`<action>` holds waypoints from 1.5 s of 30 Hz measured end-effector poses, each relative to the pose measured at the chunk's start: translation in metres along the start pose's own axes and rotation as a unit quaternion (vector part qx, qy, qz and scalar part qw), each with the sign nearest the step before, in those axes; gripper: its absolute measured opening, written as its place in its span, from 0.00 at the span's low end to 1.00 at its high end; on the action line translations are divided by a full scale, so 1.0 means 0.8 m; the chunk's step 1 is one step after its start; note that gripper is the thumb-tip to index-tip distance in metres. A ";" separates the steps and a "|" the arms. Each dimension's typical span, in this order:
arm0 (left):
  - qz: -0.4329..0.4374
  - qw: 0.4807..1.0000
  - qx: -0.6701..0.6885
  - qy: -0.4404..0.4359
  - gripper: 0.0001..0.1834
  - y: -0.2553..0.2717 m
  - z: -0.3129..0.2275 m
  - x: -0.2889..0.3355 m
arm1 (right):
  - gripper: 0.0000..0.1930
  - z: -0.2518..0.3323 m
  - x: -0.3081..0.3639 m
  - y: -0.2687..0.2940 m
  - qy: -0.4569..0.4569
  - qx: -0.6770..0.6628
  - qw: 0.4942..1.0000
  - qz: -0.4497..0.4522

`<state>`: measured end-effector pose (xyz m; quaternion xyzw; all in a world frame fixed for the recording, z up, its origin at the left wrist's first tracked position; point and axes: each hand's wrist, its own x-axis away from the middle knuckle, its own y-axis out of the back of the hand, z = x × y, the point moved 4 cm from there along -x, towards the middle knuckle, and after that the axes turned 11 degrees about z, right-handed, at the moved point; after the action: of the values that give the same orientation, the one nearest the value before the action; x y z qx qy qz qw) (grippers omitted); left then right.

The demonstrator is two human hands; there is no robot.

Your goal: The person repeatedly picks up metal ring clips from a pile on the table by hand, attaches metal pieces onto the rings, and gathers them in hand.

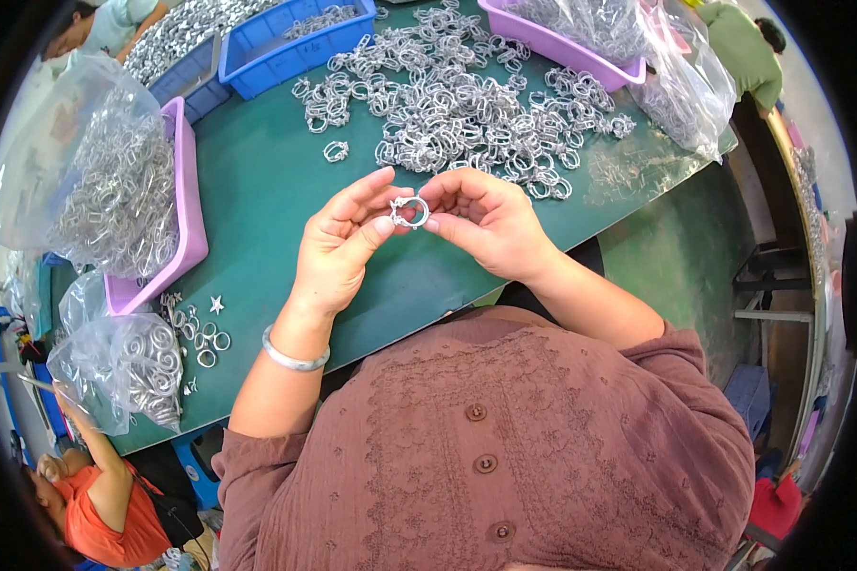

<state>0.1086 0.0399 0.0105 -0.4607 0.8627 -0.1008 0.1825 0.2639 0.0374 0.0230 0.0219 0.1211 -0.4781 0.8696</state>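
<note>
A silver metal ring (398, 213) with a knobby, decorated left side is held between my two hands over the green table (257, 238). The thumb and fingers of my left hand (333, 243) pinch its decorated side. My right hand (495, 224) grips the smooth, round side between thumb and bent forefinger. Just beyond my fingers lies a large heap of similar silver rings (476, 119). One single ring (335, 151) sits apart from the heap, past my left fingertips.
A purple tray (190, 209) with bagged metal pieces stands at left. Near it lie loose rings (208, 359), a small star (216, 305) and a bag of spiral pieces (152, 366). Blue bins (286, 57) and another purple tray (552, 43) stand farther back. Co-workers sit around.
</note>
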 end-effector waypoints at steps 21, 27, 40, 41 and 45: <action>-0.017 0.998 0.029 0.061 0.16 -0.001 0.006 0.002 | 0.08 -0.004 -0.002 0.002 -0.014 0.045 0.999 -0.011; -0.023 0.996 0.034 0.077 0.16 -0.001 0.005 0.002 | 0.09 0.001 -0.004 0.003 -0.024 0.077 0.997 -0.013; 0.002 0.979 0.172 0.108 0.11 0.012 0.011 0.002 | 0.07 0.028 -0.036 0.053 0.062 0.434 0.895 -0.083; -0.013 0.976 0.182 0.117 0.10 0.011 0.011 0.001 | 0.07 0.025 -0.041 0.056 0.096 0.507 0.853 -0.078; -0.047 0.971 0.205 0.115 0.11 0.013 0.008 0.002 | 0.08 0.021 -0.058 0.053 0.099 0.631 0.769 -0.028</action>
<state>0.1021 0.0442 0.0005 -0.4383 0.8164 -0.3363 0.1679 0.2783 0.0962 0.0471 0.6095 -0.1223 -0.4662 0.6295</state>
